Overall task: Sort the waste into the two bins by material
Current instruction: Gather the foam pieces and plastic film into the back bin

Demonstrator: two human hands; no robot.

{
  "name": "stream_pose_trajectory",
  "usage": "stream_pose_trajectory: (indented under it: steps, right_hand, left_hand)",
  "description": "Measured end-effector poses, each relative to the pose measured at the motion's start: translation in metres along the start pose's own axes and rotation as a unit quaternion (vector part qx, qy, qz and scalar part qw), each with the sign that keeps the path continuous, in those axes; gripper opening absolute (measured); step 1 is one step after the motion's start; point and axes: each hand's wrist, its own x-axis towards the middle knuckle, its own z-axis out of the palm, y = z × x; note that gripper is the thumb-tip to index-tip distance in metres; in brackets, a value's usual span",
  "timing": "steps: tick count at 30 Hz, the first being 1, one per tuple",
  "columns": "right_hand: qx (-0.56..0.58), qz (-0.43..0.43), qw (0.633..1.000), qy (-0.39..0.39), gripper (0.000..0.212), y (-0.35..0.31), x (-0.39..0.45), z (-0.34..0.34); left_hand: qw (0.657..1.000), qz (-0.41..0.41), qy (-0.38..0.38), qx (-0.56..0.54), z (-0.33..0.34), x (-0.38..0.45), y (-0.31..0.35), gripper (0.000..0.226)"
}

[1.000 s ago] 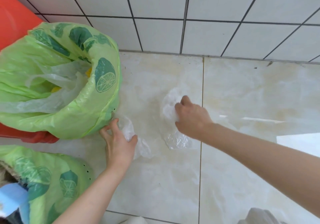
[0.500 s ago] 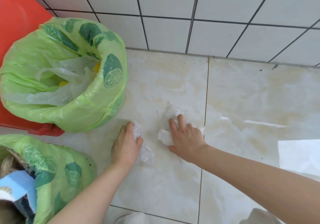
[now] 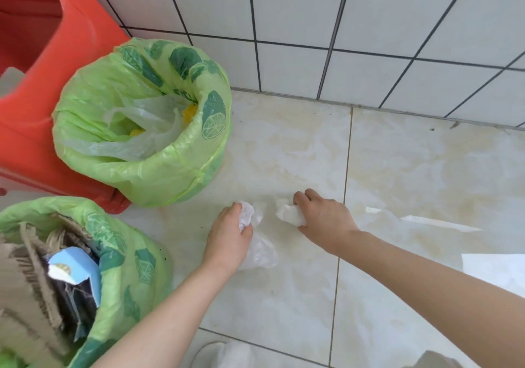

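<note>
My left hand point(image 3: 228, 238) is closed around a crumpled clear plastic bag point(image 3: 257, 247) that trails onto the floor tiles. My right hand point(image 3: 322, 219) grips a second scrunched piece of clear plastic point(image 3: 289, 213) just right of it. Both hands are low over the floor, close together. The far bin point(image 3: 142, 168), lined with a green lime-print bag, holds clear plastic bags and something yellow. The near bin point(image 3: 133, 271) at the lower left, with the same liner, holds cardboard and a blue-and-white paper piece.
A red plastic stool point(image 3: 34, 106) stands behind the far bin against the white tiled wall point(image 3: 369, 26). A white sheet point(image 3: 494, 268) lies on the floor at the right edge, with a clear film point(image 3: 426, 221) beside it. A white shoe point(image 3: 221, 355) shows at the bottom.
Both hands have gathered the flat plastic pieces into crumpled wads and drawn closer together. The camera has tilted, so the bins now sit further right and lower in view.
</note>
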Motion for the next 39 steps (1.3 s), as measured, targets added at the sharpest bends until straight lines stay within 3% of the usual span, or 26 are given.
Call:
stream_pose_trajectory:
  steps: [3,9,15,19,23,25,27,31,35,39]
  right_hand:
    - [0.078,0.003,0.995,0.057,0.033,-0.008,-0.011,-0.032]
    - [0.208,-0.053,0.966,0.143,0.025,-0.045,-0.024,-0.112]
    - [0.184,-0.204,0.945,0.175,0.026,-0.110,0.006,-0.181]
    - [0.263,-0.185,0.929,0.182,0.024,-0.156,0.055,-0.207]
    - [0.407,-0.144,0.893,0.125,0.013,-0.189,0.104,-0.215]
    - [0.389,-0.127,0.907,0.099,0.024,-0.198,0.127,-0.210]
    - [0.339,-0.101,0.934,0.055,0.034,-0.203,0.148,-0.197]
    - [0.136,-0.083,0.986,-0.057,0.030,-0.206,0.174,-0.168]
    - [-0.063,-0.130,0.981,-0.127,0.032,-0.202,0.175,-0.157]
    - [-0.107,-0.186,0.963,-0.163,0.051,-0.197,0.164,-0.165]
  left_hand:
    - [0.999,0.030,0.036,-0.028,-0.026,-0.011,0.019,0.020]
    - [0.982,0.047,0.151,-0.108,-0.122,-0.031,0.059,0.014]
    - [0.963,0.094,0.247,-0.049,-0.214,-0.004,0.058,0.014]
    - [0.960,0.077,0.269,-0.004,-0.250,0.044,0.042,0.015]
    - [0.976,0.041,0.213,-0.016,-0.258,0.086,0.027,0.016]
    - [0.981,0.039,0.188,-0.010,-0.253,0.101,0.018,0.024]
    - [0.987,0.054,0.147,0.023,-0.239,0.111,0.010,0.022]
    - [0.983,0.026,-0.052,0.172,-0.208,0.129,0.000,0.027]
    - [0.965,0.000,-0.148,0.214,-0.201,0.145,-0.006,0.033]
    - [0.951,-0.006,-0.213,0.225,-0.194,0.158,-0.016,0.039]
